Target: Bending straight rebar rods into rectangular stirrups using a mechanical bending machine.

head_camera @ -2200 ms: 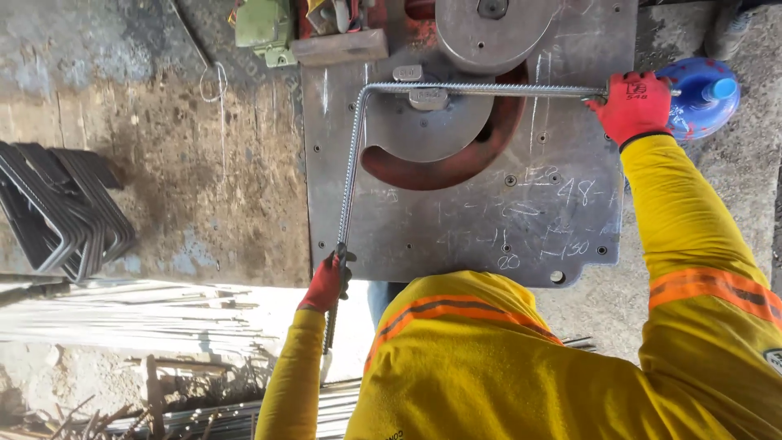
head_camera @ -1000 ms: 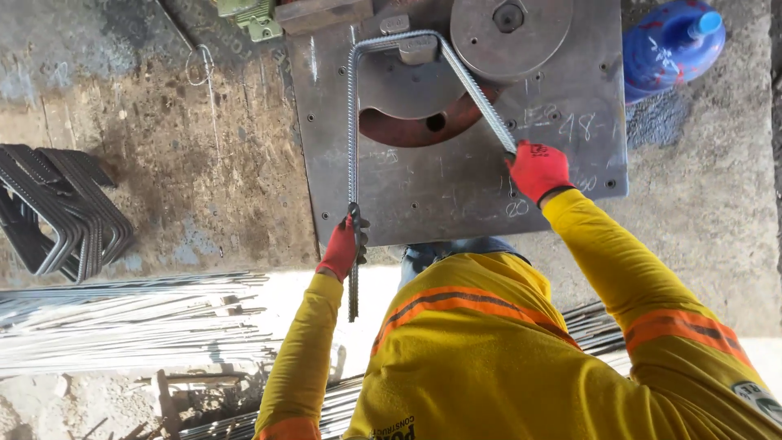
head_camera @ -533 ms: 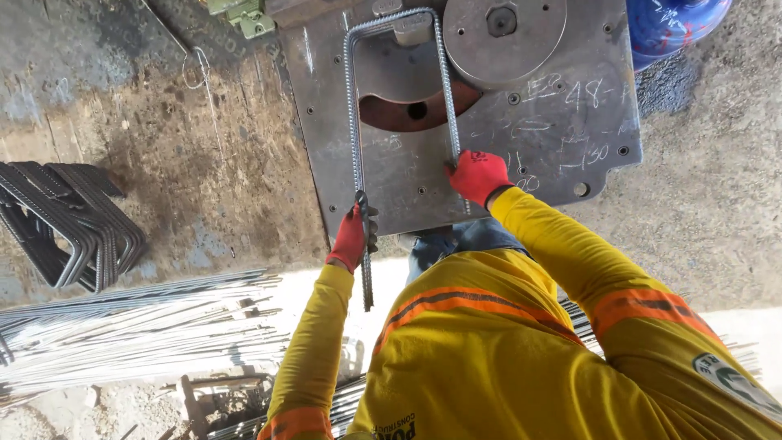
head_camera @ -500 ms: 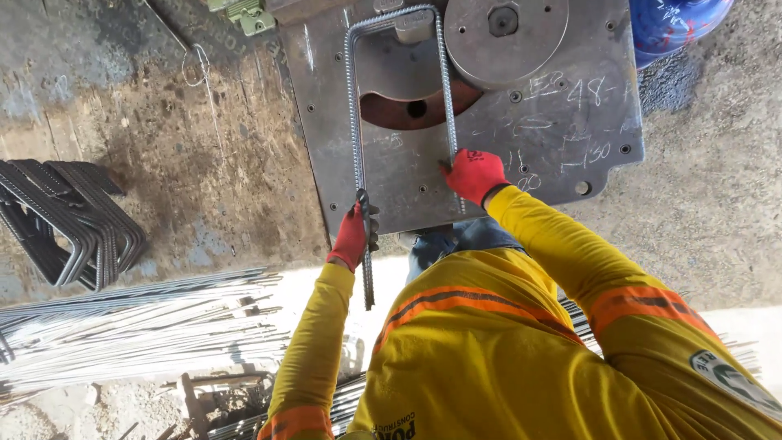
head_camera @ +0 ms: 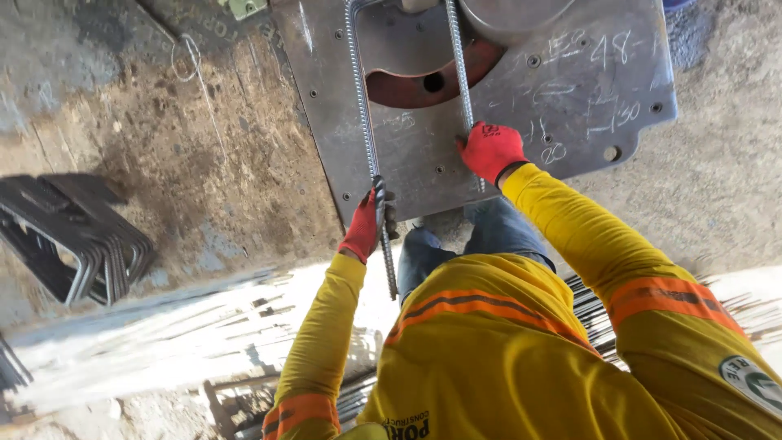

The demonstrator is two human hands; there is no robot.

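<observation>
On bench: steel bending plate [head_camera: 570,106], chalk-marked.
Left hand [head_camera: 364,224]: fingers wrapped round bent rebar [head_camera: 366,138].
Right hand [head_camera: 491,151]: fingers curled over rebar's other leg.
Floor: stacked stirrups [head_camera: 77,240].

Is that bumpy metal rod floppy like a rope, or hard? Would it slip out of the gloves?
Probably hard and stiff: the ribbed steel rod runs straight between its bends and sticks out past the left hand without drooping. The ridges likely help both red gloves grip. Bent into a U, it probably wouldn't roll on the metal plate.

Red gloves [head_camera: 489,151], grey ribbed rebar [head_camera: 364,122], yellow sleeves [head_camera: 586,236].
</observation>
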